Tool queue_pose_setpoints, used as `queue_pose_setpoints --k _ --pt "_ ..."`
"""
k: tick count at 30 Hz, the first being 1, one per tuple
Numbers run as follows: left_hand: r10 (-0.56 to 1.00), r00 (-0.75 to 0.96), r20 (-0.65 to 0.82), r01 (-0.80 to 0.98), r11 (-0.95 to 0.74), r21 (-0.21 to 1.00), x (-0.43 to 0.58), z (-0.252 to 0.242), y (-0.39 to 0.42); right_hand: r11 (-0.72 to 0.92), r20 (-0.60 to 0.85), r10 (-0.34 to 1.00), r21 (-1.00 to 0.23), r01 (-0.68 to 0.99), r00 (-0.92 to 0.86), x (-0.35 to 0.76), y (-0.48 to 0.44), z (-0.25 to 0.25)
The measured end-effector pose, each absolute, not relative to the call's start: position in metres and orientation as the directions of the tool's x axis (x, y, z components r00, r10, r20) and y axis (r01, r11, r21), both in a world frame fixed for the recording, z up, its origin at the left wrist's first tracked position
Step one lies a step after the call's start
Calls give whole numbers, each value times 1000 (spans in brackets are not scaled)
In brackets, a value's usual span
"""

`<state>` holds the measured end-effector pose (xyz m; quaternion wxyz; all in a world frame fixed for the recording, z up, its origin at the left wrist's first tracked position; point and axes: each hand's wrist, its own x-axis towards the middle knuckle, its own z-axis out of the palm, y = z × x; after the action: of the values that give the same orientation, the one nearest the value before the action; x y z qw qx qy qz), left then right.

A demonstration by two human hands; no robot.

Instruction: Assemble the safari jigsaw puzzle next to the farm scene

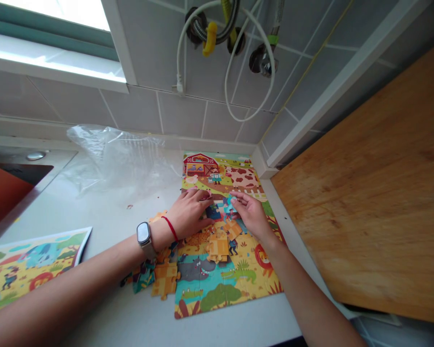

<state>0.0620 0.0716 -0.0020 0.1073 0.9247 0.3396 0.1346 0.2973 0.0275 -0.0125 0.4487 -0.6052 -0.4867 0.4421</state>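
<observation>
A colourful jigsaw puzzle with farm and safari animals lies on the white counter. Between thumb and fingers, my right hand pinches a light-blue puzzle piece over the puzzle's middle. My left hand rests palm down at the puzzle's left side, its fingers stretched out and partly hiding the picture. Several loose orange pieces lie on the puzzle, face down. More loose pieces form a pile at its left edge, partly under my left wrist.
A crumpled clear plastic bag lies at the back left. On the left is a printed picture sheet, with an orange object behind it. A wooden board stands on the right. A white cable hangs from pipes above.
</observation>
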Motion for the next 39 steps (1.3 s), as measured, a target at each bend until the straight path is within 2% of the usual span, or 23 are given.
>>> queue_pose_setpoints --k 3,5,7,10,12,14,20,25,27,29,32,34,36,39 --pt "646 748 152 593 -754 283 59 -3 74 -5 41 993 -919 393 109 296 28 -12" --pt "637 756 151 584 -760 284 58 -3 75 109 189 978 -829 549 90 300 27 -6" --pt "630 760 157 576 -766 287 57 -2 75 166 252 967 -750 640 46 308 26 4" --pt "631 762 148 582 -766 272 58 0 75 188 78 979 -702 687 -188 325 21 23" --pt "635 763 122 592 -762 261 57 4 75 233 -57 928 -680 695 -368 334 16 31" --pt "631 771 85 596 -762 252 54 9 75 265 -116 893 -647 715 -435 337 11 35" --pt "580 814 -17 565 -785 256 51 39 62 207 -212 907 -530 823 -364 326 8 33" --pt "508 860 -45 492 -802 339 65 46 36 166 -157 934 -604 780 -320 329 14 36" --pt "503 862 -66 491 -797 352 71 41 27 158 -70 961 -659 736 -269 333 17 35" --pt "510 857 -79 502 -789 353 76 37 20 202 90 977 -685 700 -194 338 21 33" --pt "529 839 -126 536 -765 357 80 34 17 247 256 962 -647 721 -100 347 28 26" --pt "547 819 -175 569 -732 374 82 35 18 243 208 967 -598 764 -144 353 30 21" --pt "561 801 -210 594 -699 398 82 37 20 248 97 968 -537 806 -233 359 28 17" --pt "570 792 -219 600 -661 451 81 40 23 279 3 950 -453 847 -311 368 25 14"
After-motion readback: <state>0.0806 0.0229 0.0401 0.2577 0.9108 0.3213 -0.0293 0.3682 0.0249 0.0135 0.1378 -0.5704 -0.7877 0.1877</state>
